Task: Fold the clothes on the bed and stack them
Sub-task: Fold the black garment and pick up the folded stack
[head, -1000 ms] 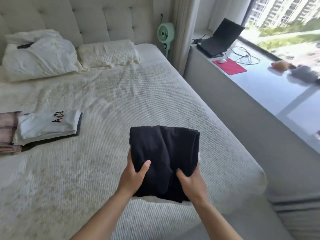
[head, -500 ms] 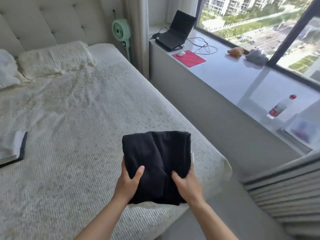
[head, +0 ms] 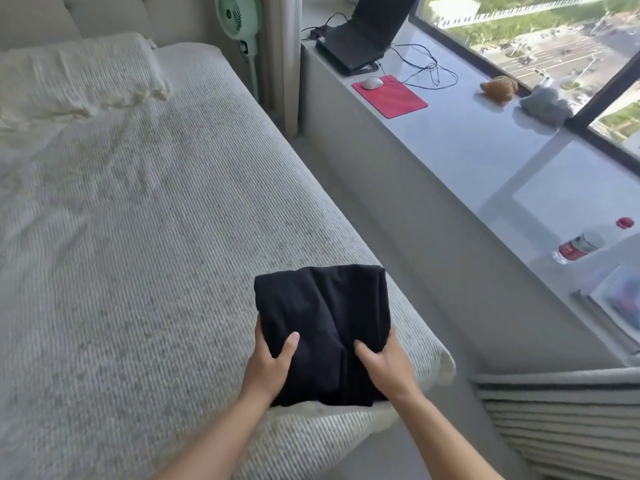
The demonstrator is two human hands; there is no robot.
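Observation:
A folded black garment (head: 322, 317) is held just above the near right corner of the bed (head: 145, 258). My left hand (head: 268, 367) grips its near left edge, thumb on top. My right hand (head: 384, 367) grips its near right edge the same way. The fingers under the cloth are hidden. The stack of folded clothes is out of view.
A pillow (head: 76, 77) lies at the head of the bed. A green fan (head: 239, 15) stands beside it. On the window ledge (head: 485, 157) sit a laptop (head: 367, 32), a red mouse pad (head: 389, 96), cables, and a water bottle (head: 578, 247). A grey ribbed item (head: 561, 420) is at lower right.
My view has swung right, so the folded stack on the left has left the frame. Both hands keep their grip on the black garment, which stays in front of me.

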